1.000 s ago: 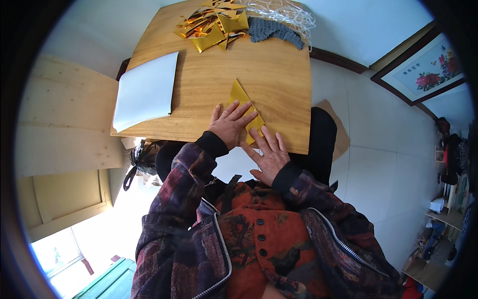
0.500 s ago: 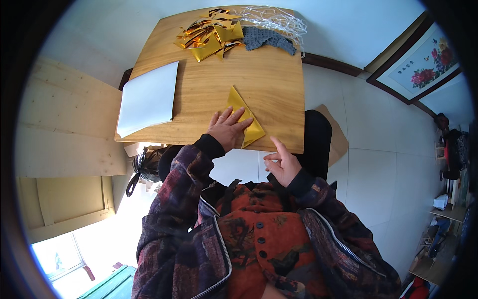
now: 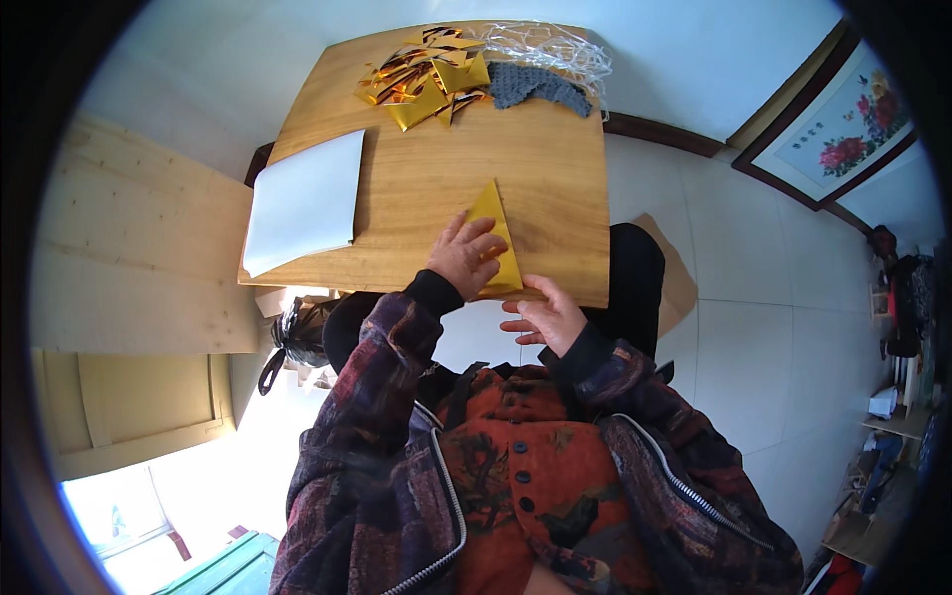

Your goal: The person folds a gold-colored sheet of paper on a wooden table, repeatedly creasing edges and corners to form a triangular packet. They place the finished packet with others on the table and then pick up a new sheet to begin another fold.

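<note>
A folded triangle of gold foil paper [image 3: 491,206] lies near the front edge of the wooden table, its sharp tip toward the far side. My left hand [image 3: 464,258] rests over its left part, fingers bent and slightly apart, hiding some of the paper. At the table's front edge is my right hand [image 3: 552,317], fingers spread, with the index fingertip by the paper's near right corner. Whether that fingertip touches the paper is hard to tell. Neither hand grips anything.
Several folded gold foil pieces [image 3: 421,84] are heaped at the table's far side. Beside them are a grey knitted cloth [image 3: 537,87] and clear plastic strands [image 3: 560,48]. A stack of white sheets [image 3: 305,203] sits at the left. A black plastic bag [image 3: 299,332] is below the table.
The gold paper has turned, its tip swinging right. My left hand has lifted from lying flat to bent fingers. My right hand has moved left to the paper's near corner, opening its fingers.
</note>
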Tool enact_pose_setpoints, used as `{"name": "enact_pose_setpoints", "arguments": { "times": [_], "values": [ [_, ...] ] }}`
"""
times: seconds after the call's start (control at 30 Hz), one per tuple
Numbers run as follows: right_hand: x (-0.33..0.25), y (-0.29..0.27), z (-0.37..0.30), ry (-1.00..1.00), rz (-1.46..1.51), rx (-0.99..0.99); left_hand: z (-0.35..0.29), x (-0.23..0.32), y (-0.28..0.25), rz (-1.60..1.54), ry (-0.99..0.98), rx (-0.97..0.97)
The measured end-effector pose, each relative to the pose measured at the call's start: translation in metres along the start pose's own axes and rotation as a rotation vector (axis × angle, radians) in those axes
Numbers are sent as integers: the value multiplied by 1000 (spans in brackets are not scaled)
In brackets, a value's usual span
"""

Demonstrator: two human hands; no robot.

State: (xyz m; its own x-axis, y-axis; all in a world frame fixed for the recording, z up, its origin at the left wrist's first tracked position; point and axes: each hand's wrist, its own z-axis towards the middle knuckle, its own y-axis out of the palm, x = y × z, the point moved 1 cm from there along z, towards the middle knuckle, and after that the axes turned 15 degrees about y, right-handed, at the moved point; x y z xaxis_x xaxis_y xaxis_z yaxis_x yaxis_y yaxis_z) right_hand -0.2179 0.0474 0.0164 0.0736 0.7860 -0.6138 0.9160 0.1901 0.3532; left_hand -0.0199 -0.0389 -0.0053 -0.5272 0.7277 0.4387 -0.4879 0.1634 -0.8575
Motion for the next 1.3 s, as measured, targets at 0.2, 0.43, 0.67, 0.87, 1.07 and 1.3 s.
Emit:
{"name": "enact_pose_setpoints", "arguments": {
  "times": [0.2, 0.43, 0.67, 0.87, 1.07, 1.3],
  "values": [
    [15, -13, -5, -4, -66, 162, -20, 40, 7, -69, -13, 100],
    [22, -21, 3, -180, -20, 272, -26, 37, 6, -297, -82, 238],
    [3, -34, -9, -283, -203, 58, -28, 22, -18, 99, -21, 122],
    [-20, -45, -20, -314, -302, -18, -18, 13, -52, -362, 100, -16],
    [-34, -50, -27, -319, -355, -53, -10, 22, -69, -736, 34, -117],
    [-41, -50, -30, -300, -457, -92, 1, 27, -76, -916, -327, -213]
  ]
}}
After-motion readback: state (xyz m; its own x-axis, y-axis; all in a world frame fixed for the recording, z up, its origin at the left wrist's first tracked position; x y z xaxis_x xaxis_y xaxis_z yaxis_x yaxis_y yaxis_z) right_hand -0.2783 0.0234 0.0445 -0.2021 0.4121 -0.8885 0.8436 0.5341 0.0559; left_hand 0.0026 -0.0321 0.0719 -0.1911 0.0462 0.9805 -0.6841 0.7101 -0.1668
